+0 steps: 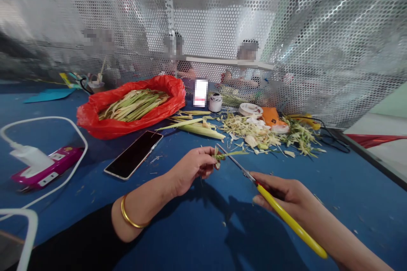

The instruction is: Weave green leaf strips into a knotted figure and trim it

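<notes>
Pinched between the thumb and fingers of my left hand (199, 163) is a small folded piece of green plant leaf (218, 156), with a thin strip sticking out to the right. My right hand (282, 192) grips yellow-handled scissors (291, 222). Their slim metal blades point up and left, and the tip passes by the leaf strip; whether it touches the strip I cannot tell. Beyond my hands lie long pale-green leaves (199, 128) and a heap of leaf scraps (251, 131). More leaf strips (136, 105) fill a red plastic bag (104, 129).
A phone (133, 155) lies left of my left arm. A purple power strip (60, 163) with a white plug and cable sits farther left. At the back are a lit screen (200, 93), a small jar (215, 102) and a tape roll (250, 109). People sit behind a perforated screen (219, 21).
</notes>
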The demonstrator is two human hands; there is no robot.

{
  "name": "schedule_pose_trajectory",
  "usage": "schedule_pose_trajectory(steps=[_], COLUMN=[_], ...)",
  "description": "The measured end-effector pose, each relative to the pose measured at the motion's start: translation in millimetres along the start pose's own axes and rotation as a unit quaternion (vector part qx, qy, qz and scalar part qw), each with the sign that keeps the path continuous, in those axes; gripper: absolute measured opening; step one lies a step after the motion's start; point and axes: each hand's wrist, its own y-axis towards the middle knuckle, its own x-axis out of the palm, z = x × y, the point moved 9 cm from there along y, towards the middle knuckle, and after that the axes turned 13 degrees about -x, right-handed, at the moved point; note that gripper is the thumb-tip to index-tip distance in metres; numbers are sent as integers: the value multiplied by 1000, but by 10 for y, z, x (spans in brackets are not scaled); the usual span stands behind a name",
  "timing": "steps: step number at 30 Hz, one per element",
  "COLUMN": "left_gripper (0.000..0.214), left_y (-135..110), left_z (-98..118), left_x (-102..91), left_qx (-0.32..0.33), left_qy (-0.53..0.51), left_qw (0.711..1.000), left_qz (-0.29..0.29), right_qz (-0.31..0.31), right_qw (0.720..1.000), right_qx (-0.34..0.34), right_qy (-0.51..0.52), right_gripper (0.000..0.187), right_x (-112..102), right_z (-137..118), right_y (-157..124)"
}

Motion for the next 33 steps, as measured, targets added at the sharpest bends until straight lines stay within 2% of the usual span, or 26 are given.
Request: schedule_pose_trajectory(steps=[8,11,17,21,24,27,33], left_gripper=[25,32,27,27,26,23,19], left_y=[17,12,15,8,-4,-7,9], left_z=[1,17,41,56,63,60,51], left_x=[-37,-51,-88,-92,-77,-59,-44], left_qx=[11,21,38,45,50,53,51], left_qy=[-5,-7,-9,4,9,14,12], left_qw=[1000,1000,998,998,998,998,999], left_qz=[12,19,40,44,37,28,12], right_qz=[18,16,-27,-47,-39,-29,-49], right_qw=[991,995,999,998,999,999,998], right_qx=[44,43,33,22,21,25,23], right_qy=[-121,-86,26,26,17,3,-16], right_gripper=[50,53,60,56,53,51,49], right_x=[-98,-75,25,19,-11,-34,-26], right_z=[200,226,115,42,20,38,107], right_y=[51,44,8,1,5,1,-14])
